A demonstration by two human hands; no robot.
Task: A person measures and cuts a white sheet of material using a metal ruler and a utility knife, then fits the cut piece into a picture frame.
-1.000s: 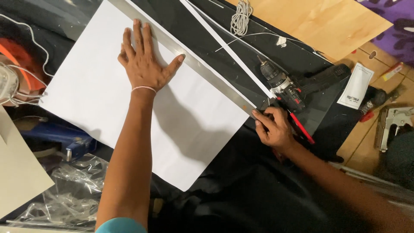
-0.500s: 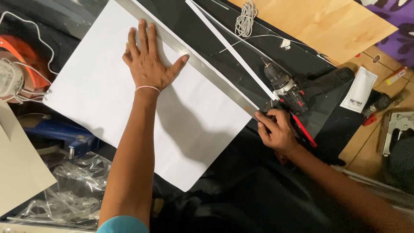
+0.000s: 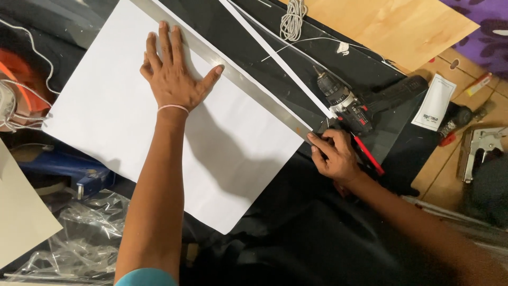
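A large white sheet (image 3: 132,127) lies on a black mat (image 3: 296,233). Along its upper right edge runs a long metal ruler (image 3: 248,87). My left hand (image 3: 174,69) lies flat on the sheet with fingers spread, the thumb touching the ruler. My right hand (image 3: 336,153) is at the ruler's near end, closed around a red-handled knife (image 3: 368,153) whose tip meets the ruler's edge. A narrow white strip (image 3: 278,55) lies on the mat beyond the ruler.
A black and red cordless drill (image 3: 360,108) lies just beyond my right hand. A coil of white cord (image 3: 293,18), a plywood board (image 3: 391,26), a white paper slip (image 3: 436,103), a metal staple gun (image 3: 479,151) and crumpled clear plastic (image 3: 79,238) surround the mat.
The view has shifted slightly. Both hands stay in place on the sheet and at the ruler's end.
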